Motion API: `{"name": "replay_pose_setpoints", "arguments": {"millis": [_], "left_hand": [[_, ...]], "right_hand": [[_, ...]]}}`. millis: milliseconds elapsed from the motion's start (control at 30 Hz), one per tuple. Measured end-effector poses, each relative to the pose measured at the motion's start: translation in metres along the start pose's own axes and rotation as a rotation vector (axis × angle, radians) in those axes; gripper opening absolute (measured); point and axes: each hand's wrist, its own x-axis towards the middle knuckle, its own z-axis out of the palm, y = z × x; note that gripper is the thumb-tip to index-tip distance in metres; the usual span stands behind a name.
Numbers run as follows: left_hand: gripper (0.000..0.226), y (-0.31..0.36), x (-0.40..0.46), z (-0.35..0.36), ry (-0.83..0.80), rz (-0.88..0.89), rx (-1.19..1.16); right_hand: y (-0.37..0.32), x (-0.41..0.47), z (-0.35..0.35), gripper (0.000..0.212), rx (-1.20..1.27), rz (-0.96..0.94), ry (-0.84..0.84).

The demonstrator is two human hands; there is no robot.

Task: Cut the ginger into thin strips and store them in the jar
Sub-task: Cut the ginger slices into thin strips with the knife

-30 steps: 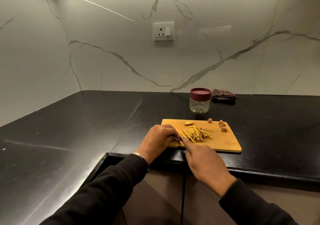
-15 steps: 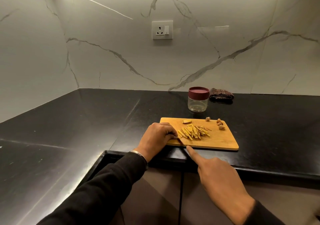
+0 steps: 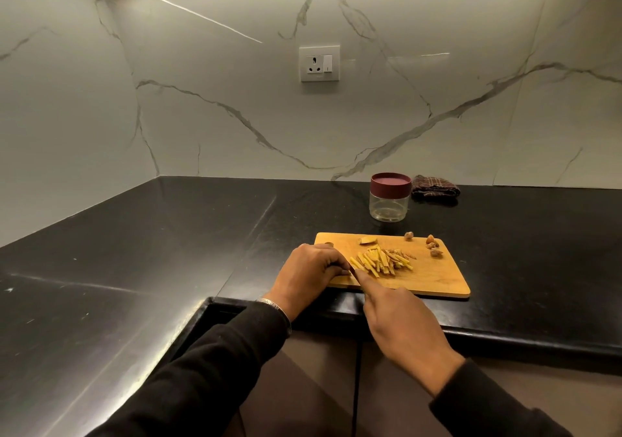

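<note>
Ginger strips [image 3: 382, 261] sit in a loose pile mid-way on a wooden cutting board [image 3: 434, 278], which lies on a glossy black stone counter [image 3: 168, 234] in a corner with white marble-look walls and a wall socket [image 3: 319, 63]. Most strips run long-axis from near-left to far-right, a few fan out. Left hand [image 3: 308, 273] is curled on the board's left end, whether it pinches anything I can't tell. Right hand [image 3: 402, 322] points its index finger at the pile's near-left edge, other fingers tucked. Maroon-lidded jar [image 3: 389, 197] stands behind the board, lid on.
</note>
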Motion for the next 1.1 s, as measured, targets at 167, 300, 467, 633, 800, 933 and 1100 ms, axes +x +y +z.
{"name": "replay_pose_setpoints", "arguments": {"millis": [167, 300, 467, 633, 800, 933, 1100], "left_hand": [[0.007, -0.001, 0.000, 0.000, 0.001, 0.004, -0.001], [0.007, -0.001, 0.000, 0.000, 0.004, 0.008, 0.009], [0.005, 0.000, 0.000, 0.000, 0.010, 0.004, 0.022], [0.005, 0.000, 0.000, -0.001, 0.017, 0.002, 0.016], [0.005, 0.002, 0.000, -0.002, 0.012, 0.006, 0.016], [0.005, 0.001, -0.001, -0.001, 0.017, -0.009, 0.006], [0.007, 0.003, 0.000, -0.002, 0.021, 0.000, 0.012]], "right_hand": [[-0.003, 0.009, -0.001, 0.053, 0.020, 0.004, -0.014], [-0.003, 0.011, -0.004, 0.052, 0.029, 0.010, -0.031], [-0.001, -0.001, -0.003, 0.054, -0.033, -0.006, -0.026], [0.002, -0.029, -0.003, 0.059, -0.125, -0.007, -0.013], [0.009, -0.037, -0.008, 0.065, -0.288, 0.032, 0.018], [0.012, -0.036, -0.007, 0.068, -0.317, 0.042, 0.058], [0.007, -0.027, -0.001, 0.063, -0.209, 0.027, 0.071]]}}
